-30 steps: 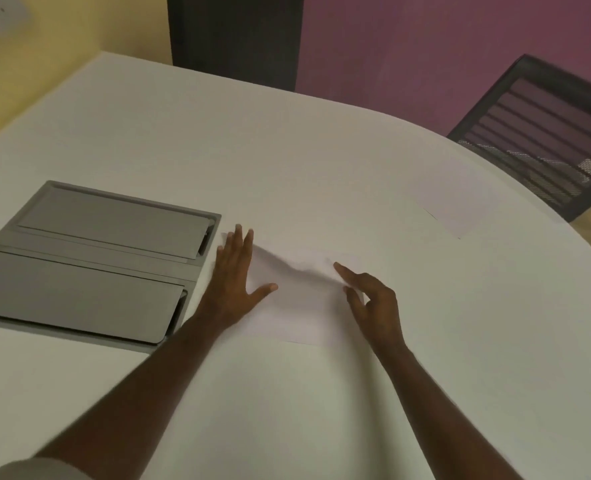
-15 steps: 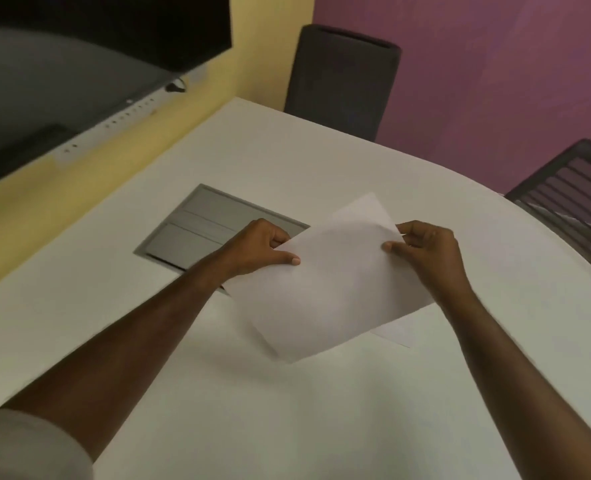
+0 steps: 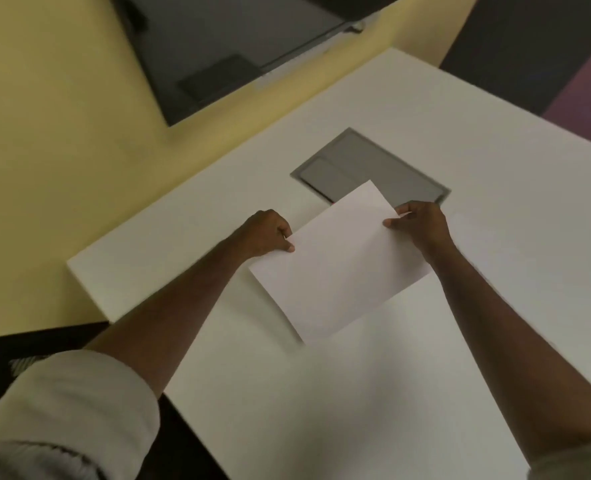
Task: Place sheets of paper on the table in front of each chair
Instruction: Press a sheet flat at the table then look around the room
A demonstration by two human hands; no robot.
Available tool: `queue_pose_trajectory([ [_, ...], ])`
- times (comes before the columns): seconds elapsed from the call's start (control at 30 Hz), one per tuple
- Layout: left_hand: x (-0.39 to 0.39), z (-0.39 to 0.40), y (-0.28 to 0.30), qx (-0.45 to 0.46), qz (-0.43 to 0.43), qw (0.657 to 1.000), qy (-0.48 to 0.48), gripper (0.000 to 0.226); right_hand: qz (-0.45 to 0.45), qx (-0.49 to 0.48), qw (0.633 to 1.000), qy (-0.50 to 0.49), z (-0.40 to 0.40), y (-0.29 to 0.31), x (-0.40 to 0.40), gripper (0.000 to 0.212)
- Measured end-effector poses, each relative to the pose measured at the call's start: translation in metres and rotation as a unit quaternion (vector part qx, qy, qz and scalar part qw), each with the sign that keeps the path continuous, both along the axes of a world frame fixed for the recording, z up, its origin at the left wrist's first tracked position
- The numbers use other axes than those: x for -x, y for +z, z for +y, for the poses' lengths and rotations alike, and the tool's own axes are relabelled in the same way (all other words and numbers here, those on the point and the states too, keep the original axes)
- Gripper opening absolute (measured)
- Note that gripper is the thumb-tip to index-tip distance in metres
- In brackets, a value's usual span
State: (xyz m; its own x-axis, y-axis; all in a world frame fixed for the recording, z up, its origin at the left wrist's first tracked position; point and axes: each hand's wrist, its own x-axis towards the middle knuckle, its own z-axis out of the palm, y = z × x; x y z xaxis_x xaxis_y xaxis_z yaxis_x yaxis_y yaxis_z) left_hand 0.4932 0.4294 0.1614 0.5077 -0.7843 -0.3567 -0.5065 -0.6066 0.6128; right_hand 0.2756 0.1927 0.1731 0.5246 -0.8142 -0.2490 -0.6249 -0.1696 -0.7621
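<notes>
A white sheet of paper (image 3: 339, 261) hangs tilted above the white table (image 3: 356, 393). My left hand (image 3: 266, 233) pinches its left edge and my right hand (image 3: 422, 226) pinches its upper right edge. The sheet's far corner overlaps the grey panel in view. A dark chair (image 3: 44, 341) shows at the lower left, partly hidden by my left sleeve. Another dark chair back (image 3: 529, 46) stands at the table's far right corner.
A grey flip-lid panel (image 3: 370, 168) is set flush in the tabletop beyond the sheet. A dark screen (image 3: 224, 46) hangs on the yellow wall at the left. The table's left edge (image 3: 89, 275) and near-left corner lie close to my left arm.
Both hands lifted the sheet off the table and carried it leftward. My view has swung left, so the table's left edge and a chair at lower left have come into sight.
</notes>
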Motion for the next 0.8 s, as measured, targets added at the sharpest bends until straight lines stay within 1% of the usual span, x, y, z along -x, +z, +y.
queue_pose_trajectory([
  [0.13,0.002,0.067,-0.044,-0.064,-0.079,0.993,0.061,0.057,0.011,-0.026,1.0,0.002,0.05,-0.054,-0.04,0.027],
  [0.23,0.025,0.106,-0.085,-0.124,-0.125,0.983,0.058,0.09,0.028,-0.025,0.999,0.021,0.083,-0.088,-0.063,0.024],
  [0.3,0.042,0.126,-0.108,-0.162,-0.122,0.978,0.041,0.1,0.036,-0.026,0.998,0.038,0.102,-0.106,-0.074,0.022],
  [0.37,0.054,0.141,-0.125,-0.194,-0.121,0.973,0.023,0.104,0.049,-0.022,0.997,0.054,0.117,-0.12,-0.081,0.026],
  [0.43,0.062,0.152,-0.134,-0.223,-0.117,0.968,0.016,0.106,0.062,-0.007,0.995,0.075,0.134,-0.129,-0.084,0.038],
  [0.5,0.068,0.161,-0.139,-0.232,-0.13,0.964,0.021,0.106,0.08,0.092,0.984,0.127,0.152,-0.136,-0.082,0.052],
  [0.53,0.07,0.163,-0.139,-0.23,-0.136,0.963,0.028,0.106,0.085,0.149,0.971,0.166,0.161,-0.139,-0.08,0.056],
  [0.57,0.071,0.165,-0.14,-0.227,-0.14,0.963,0.034,0.106,0.084,0.186,0.956,0.211,0.17,-0.142,-0.076,0.057],
  [0.6,0.073,0.166,-0.141,-0.224,-0.145,0.963,0.038,0.106,0.088,0.203,0.941,0.256,0.179,-0.145,-0.073,0.059],
  [0.7,0.078,0.168,-0.143,-0.216,-0.151,0.964,0.039,0.106,0.138,0.208,0.902,0.352,0.199,-0.156,-0.061,0.066],
  [0.8,0.08,0.169,-0.144,-0.211,-0.15,0.965,0.036,0.106,0.175,0.197,0.886,0.381,0.204,-0.167,-0.051,0.07],
])
